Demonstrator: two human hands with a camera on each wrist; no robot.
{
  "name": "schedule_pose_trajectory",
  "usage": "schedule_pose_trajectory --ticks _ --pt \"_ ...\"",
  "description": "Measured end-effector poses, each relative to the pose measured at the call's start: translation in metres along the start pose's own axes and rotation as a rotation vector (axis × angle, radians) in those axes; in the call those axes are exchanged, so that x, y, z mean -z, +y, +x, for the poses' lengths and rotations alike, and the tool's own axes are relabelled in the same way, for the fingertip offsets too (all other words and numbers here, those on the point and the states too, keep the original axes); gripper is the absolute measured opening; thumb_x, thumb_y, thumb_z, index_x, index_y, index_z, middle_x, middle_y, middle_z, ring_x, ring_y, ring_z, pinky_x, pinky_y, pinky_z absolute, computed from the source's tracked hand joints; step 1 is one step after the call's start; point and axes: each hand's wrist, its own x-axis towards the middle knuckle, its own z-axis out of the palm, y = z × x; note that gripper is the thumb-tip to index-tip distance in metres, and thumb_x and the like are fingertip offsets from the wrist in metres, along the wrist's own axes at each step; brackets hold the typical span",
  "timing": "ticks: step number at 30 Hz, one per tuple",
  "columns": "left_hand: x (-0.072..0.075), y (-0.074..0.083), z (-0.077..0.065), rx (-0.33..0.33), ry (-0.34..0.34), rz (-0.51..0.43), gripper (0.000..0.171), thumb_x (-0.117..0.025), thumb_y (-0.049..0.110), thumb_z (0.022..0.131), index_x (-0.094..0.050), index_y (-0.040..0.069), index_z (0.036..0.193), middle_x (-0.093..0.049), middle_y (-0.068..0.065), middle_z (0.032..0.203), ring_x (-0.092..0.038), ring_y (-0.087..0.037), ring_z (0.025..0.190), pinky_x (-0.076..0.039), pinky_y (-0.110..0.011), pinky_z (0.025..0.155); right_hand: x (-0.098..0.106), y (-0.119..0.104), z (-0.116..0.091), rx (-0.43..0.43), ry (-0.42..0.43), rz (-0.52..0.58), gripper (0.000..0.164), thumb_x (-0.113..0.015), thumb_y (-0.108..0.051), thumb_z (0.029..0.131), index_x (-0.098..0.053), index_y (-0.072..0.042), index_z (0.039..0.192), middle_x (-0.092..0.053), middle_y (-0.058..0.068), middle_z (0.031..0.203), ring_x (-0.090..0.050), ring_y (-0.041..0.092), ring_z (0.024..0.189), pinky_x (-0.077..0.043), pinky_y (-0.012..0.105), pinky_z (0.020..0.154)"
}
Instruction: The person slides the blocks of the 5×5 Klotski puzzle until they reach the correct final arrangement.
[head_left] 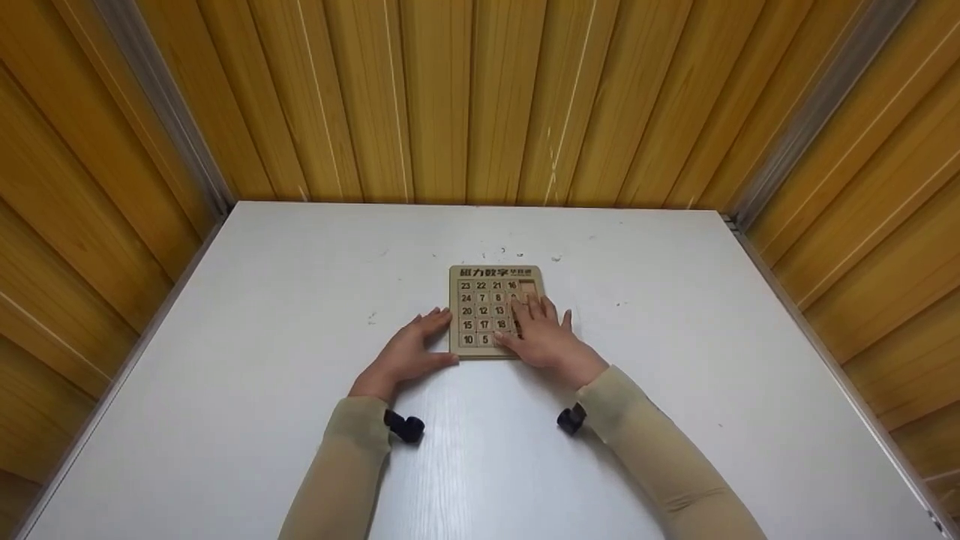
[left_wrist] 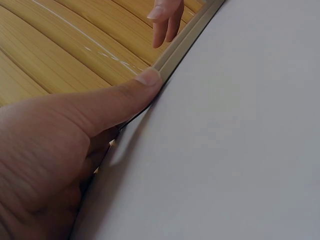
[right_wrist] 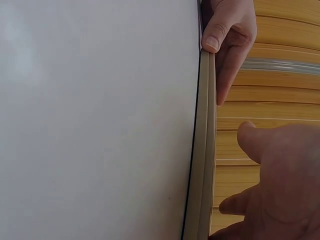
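A wooden sliding number puzzle (head_left: 483,310) lies flat on the white table, with dark characters along its top border and numbered tiles below. In its top right corner is a tile-free slot (head_left: 527,287). My left hand (head_left: 409,352) holds the puzzle at its lower left, fingers against the left edge and thumb (left_wrist: 148,77) at the near corner. Over the right columns spreads my right hand (head_left: 550,341), fingertips on the tiles, hiding several of them. The right wrist view shows this right hand (right_wrist: 290,175) above the board's edge, its fingers extended.
The white table (head_left: 225,375) has small dark marks beyond the puzzle. Yellow wood-look panels (head_left: 465,97) stand along its back and sides, with grey metal posts at the corners. A black strap device (head_left: 405,427) sits on each wrist.
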Motion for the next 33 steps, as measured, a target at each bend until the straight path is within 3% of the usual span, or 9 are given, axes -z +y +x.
schedule_pose_trajectory --ticks 7,18,33 --pt "0.001 0.003 0.000 0.037 -0.015 0.007 0.086 -0.086 0.030 0.084 -0.043 0.018 0.157 -0.034 -0.005 0.168 -0.020 -0.038 0.160 -0.018 -0.053 0.132 0.001 0.001 0.004 -0.011 -0.002 0.006 0.084 -0.043 -0.060 0.104 -0.014 -0.011 0.166 0.000 0.023 0.173 0.005 0.044 0.160 0.005 0.076 0.124" --pt "0.001 0.003 -0.001 0.034 -0.013 0.007 0.086 -0.086 0.028 0.084 -0.043 0.018 0.157 -0.034 -0.005 0.168 -0.020 -0.038 0.159 -0.018 -0.053 0.132 0.003 0.001 0.018 -0.033 -0.014 -0.014 0.085 -0.045 -0.061 0.103 -0.016 -0.012 0.166 -0.005 0.024 0.172 0.003 0.044 0.161 0.003 0.078 0.123" --pt "0.001 0.000 -0.001 0.006 -0.016 0.011 0.085 -0.086 0.029 0.084 -0.044 0.016 0.157 -0.035 -0.005 0.168 -0.021 -0.035 0.160 -0.016 -0.052 0.133 0.004 0.005 0.024 -0.019 -0.008 -0.004 0.086 -0.044 -0.063 0.103 -0.015 -0.012 0.166 0.000 0.022 0.173 0.004 0.044 0.161 0.001 0.078 0.123"
